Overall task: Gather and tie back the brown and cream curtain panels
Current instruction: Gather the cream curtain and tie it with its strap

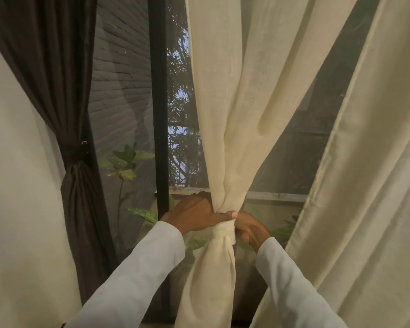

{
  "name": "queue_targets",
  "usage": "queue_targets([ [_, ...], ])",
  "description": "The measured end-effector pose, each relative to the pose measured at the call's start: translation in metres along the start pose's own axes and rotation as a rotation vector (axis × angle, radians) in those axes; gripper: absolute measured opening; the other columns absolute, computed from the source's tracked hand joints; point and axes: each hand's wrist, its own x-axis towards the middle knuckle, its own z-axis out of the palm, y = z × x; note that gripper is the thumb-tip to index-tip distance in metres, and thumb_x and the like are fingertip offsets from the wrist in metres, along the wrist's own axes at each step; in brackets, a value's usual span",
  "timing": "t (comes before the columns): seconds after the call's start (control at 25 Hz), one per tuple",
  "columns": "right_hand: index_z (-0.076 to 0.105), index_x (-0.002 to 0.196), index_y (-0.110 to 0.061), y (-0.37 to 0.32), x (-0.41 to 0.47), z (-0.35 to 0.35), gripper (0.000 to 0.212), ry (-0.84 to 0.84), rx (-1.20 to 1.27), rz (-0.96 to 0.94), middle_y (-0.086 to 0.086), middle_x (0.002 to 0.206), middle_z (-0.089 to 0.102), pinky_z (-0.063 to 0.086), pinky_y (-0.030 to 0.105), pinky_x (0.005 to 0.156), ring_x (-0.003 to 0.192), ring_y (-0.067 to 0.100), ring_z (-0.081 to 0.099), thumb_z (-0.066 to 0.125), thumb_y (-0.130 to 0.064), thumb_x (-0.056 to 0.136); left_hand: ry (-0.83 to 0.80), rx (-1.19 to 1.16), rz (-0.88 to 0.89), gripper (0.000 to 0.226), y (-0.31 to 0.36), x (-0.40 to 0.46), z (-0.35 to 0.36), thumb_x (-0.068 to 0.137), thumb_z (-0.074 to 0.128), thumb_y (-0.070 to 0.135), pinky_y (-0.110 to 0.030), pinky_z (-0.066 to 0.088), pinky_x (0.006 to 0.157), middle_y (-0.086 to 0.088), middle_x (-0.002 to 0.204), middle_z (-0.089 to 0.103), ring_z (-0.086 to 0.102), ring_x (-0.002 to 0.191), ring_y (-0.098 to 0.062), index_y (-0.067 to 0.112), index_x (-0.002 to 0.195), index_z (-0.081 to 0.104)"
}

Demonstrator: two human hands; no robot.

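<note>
I have the cream curtain panel (pixel 225 119) gathered at centre, hanging vertically, its tie band (pixel 223 229) directly between my hands. My left hand (pixel 194 215) grips the bundle just above the band; my right hand (pixel 250 229) pinches the band's right side. The brown curtain panel (pixel 81 185) hangs tied, far left. No writing visible.

Cream curtain panel (pixel 227 114), plain, no pattern, cinched with cream tie band (pixel 223 229) of same cloth. Second cream panel (pixel 365 185) far right, plain too. Brown curtain panel (pixel 64 91) left, dark chocolate, plain, with brown tie (pixel 75 153). White sleeves (pixel 137 273). Black window frame post (pixel 160 102). Grey brick wall (pixel 121 79) outside, horizontal courses. Green leaves (pixel 126 162), one speckled yellow-green (pixel 143 214).
</note>
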Motion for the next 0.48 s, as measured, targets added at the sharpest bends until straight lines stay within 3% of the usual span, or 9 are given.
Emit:
queue_targets([
  [0.12,0.05,0.136,-0.001,0.012,0.013,-0.002,0.037,-0.001,0.034,-0.022,0.016,0.136,0.054,0.04,0.047,0.109,0.12,0.032,0.054,0.045,-0.017,0.102,0.082,0.242,0.079,0.078,-0.003,0.002,-0.004,0.081,0.039,0.079,-0.035,0.052,0.09,-0.005,0.122,0.065,0.064,0.104,-0.022,0.021,0.131,0.052],
  [0.24,0.066,0.114,-0.007,0.018,0.015,-0.006,0.022,0.034,0.045,-0.034,0.015,0.115,0.068,0.049,0.047,0.1,0.106,0.033,0.064,0.052,-0.014,0.098,0.061,0.194,0.049,0.08,-0.005,0.002,-0.004,0.081,0.039,0.079,-0.038,0.052,0.09,-0.007,0.121,0.065,0.063,0.103,-0.024,0.019,0.131,0.052],
  [0.32,0.071,0.101,-0.012,0.02,0.015,-0.011,0.019,0.048,0.06,-0.042,0.013,0.105,0.073,0.05,0.05,0.1,0.108,0.035,0.065,0.053,-0.014,0.096,0.058,0.155,0.019,0.076,-0.004,0.001,-0.002,0.082,0.042,0.077,-0.039,0.053,0.088,-0.007,0.118,0.066,0.064,0.1,-0.024,0.018,0.129,0.053],
  [0.4,0.073,0.099,-0.01,0.023,0.014,-0.013,0.021,0.049,0.073,-0.033,0.015,0.105,0.074,0.049,0.052,0.101,0.11,0.038,0.064,0.054,-0.014,0.095,0.075,0.167,-0.002,0.073,-0.003,0.001,-0.001,0.083,0.042,0.075,-0.037,0.053,0.086,-0.006,0.113,0.067,0.064,0.097,-0.023,0.018,0.125,0.055],
  [0.48,0.073,0.101,-0.01,0.031,0.011,-0.011,0.018,0.174,0.049,-0.095,0.013,0.102,0.075,0.056,0.046,0.09,0.102,0.037,0.068,0.058,-0.017,0.093,0.103,0.198,-0.006,0.07,-0.004,0.001,-0.001,0.084,0.041,0.074,-0.034,0.052,0.084,-0.005,0.111,0.068,0.064,0.096,-0.022,0.018,0.122,0.058],
])
